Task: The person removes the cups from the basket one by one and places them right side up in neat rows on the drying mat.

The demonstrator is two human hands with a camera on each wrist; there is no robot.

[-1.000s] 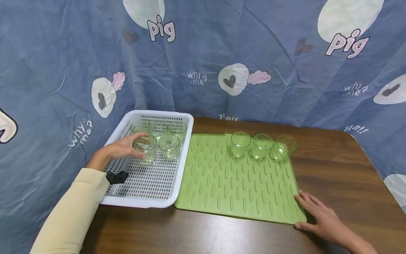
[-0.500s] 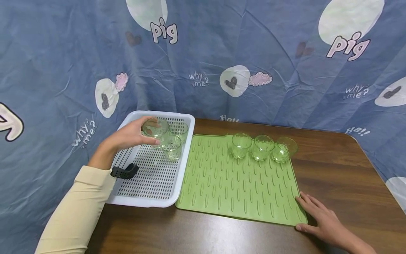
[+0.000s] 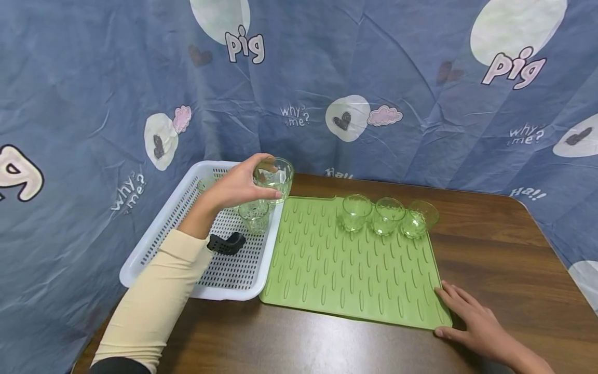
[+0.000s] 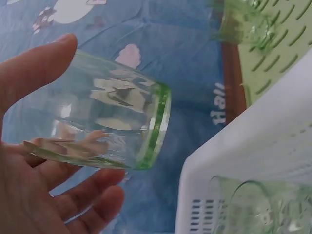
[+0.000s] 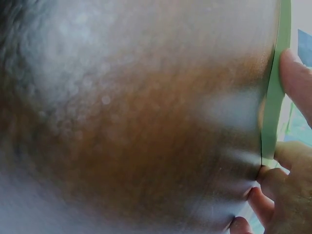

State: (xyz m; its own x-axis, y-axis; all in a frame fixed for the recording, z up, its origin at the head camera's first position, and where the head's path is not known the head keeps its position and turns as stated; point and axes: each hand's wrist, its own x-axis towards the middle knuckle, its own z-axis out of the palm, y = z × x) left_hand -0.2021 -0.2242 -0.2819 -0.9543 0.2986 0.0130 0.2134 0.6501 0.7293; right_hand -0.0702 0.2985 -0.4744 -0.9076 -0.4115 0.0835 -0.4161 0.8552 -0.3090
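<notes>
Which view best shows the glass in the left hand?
The left wrist view: the held glass appears large and close, its side plain to see. The head view shows it smaller, partly behind the left hand; the right wrist view doesn't show it.

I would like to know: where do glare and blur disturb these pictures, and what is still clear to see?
Head view: mostly sharp, but pale glare lies on the table near the bottom edge; left wrist view: bright reflections on the held glass, the upper-right glass looks soft; right wrist view: the table is heavily blurred with whitish glare, the right hand clearer.
</notes>
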